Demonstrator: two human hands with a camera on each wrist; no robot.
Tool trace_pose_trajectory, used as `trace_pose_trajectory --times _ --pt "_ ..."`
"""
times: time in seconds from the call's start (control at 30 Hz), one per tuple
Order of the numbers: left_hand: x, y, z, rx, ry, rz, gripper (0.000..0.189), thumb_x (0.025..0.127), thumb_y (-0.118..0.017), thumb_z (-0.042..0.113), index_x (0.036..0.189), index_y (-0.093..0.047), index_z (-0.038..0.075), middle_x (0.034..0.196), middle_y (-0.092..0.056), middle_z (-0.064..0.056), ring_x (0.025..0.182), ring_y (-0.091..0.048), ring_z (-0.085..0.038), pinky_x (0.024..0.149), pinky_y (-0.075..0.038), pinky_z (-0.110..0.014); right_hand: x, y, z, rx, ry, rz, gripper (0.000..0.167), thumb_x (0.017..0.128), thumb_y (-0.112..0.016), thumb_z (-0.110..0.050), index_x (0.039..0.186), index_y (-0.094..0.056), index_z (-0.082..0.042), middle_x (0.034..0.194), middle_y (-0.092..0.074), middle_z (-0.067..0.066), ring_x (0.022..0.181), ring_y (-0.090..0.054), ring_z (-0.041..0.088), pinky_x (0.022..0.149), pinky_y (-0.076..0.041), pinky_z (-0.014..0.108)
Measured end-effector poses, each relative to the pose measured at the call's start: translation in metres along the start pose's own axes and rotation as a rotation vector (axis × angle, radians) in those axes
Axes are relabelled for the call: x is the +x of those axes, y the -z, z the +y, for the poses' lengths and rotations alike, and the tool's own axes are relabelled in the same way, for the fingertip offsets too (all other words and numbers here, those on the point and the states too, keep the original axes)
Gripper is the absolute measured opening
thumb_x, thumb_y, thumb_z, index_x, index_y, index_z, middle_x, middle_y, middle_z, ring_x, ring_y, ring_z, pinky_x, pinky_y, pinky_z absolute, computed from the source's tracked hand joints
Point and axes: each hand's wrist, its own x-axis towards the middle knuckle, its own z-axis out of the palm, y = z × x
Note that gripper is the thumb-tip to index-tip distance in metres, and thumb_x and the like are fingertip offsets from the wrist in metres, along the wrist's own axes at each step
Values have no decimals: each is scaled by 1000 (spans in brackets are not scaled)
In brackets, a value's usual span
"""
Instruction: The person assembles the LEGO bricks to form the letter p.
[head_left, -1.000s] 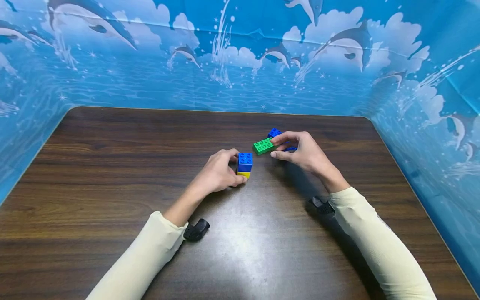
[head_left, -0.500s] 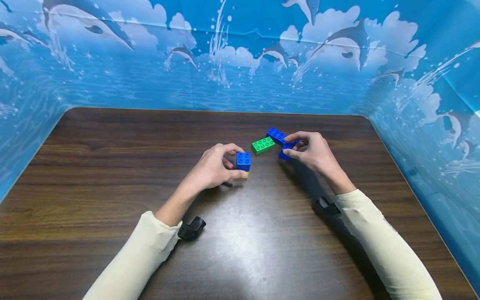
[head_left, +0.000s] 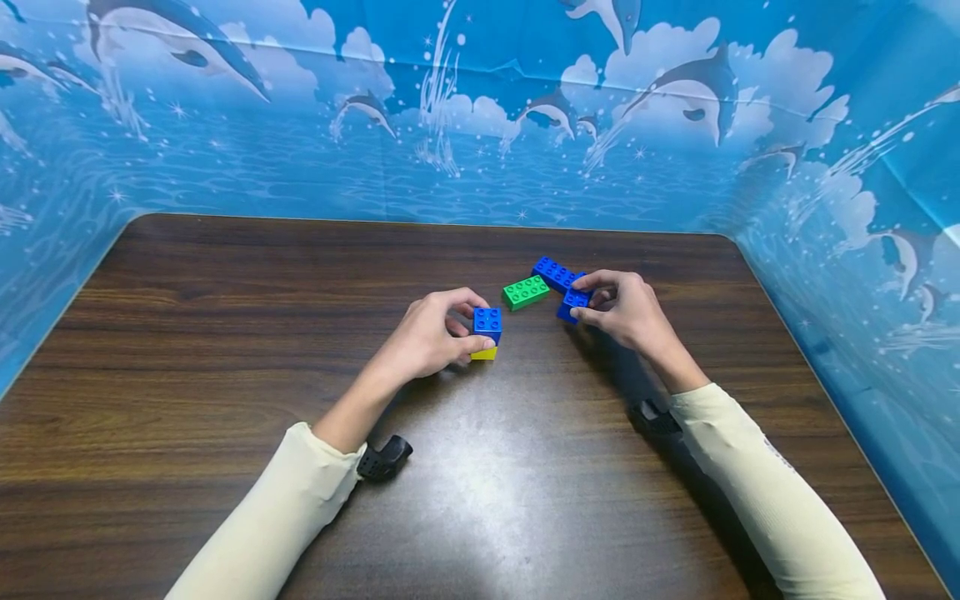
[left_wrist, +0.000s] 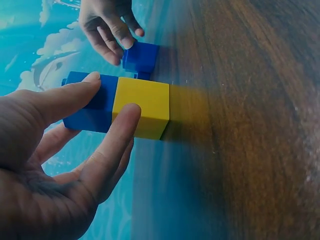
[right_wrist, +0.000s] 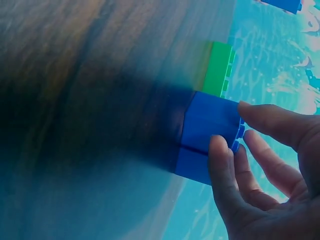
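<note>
Near the table's middle, my left hand (head_left: 431,333) holds a two-brick stack between thumb and fingers. A square blue brick (head_left: 487,323) sits on top of a yellow brick (left_wrist: 142,105); in the left wrist view the thumb lies along the blue one and a fingertip against the yellow one. Farther right, my right hand (head_left: 626,312) pinches a small square blue brick (head_left: 573,305) by its sides. This brick stands against a longer blue brick (head_left: 557,273) behind it, partly covered by the fingers. A green brick (head_left: 526,292) lies studs up between the two hands.
Everything rests on a dark wood-grain table (head_left: 225,333). A blue dolphin-print cloth (head_left: 450,125) hangs along its back and sides. Each wrist wears a black camera (head_left: 385,458), below a pale sleeve (head_left: 277,508).
My right hand has left the green brick, moved right and taken the small blue brick between its fingers. The left thumb has shifted up from the yellow brick towards the blue one.
</note>
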Motion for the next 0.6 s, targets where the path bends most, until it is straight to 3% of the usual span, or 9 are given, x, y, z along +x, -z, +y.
trace_pose_trajectory --times 0.3,0.6 --pt "1 -1 -2 -15 -6 3 41 91 -87 8 128 -69 8 126 -70 -19 93 -78 -26 70 -68 -37 1 -3 -1 5 -9 12 33 95 -83 -9 126 -75 -4 129 -74 26 118 -73 43 98 -59 57" --pt "1 -2 -4 -39 -11 2 39 91 -87 8 126 -69 7 122 -71 -19 97 -77 -28 72 -68 -37 0 -5 -1 11 -8 14 33 95 -83 -10 126 -75 -4 130 -73 27 121 -72 45 101 -58 59"
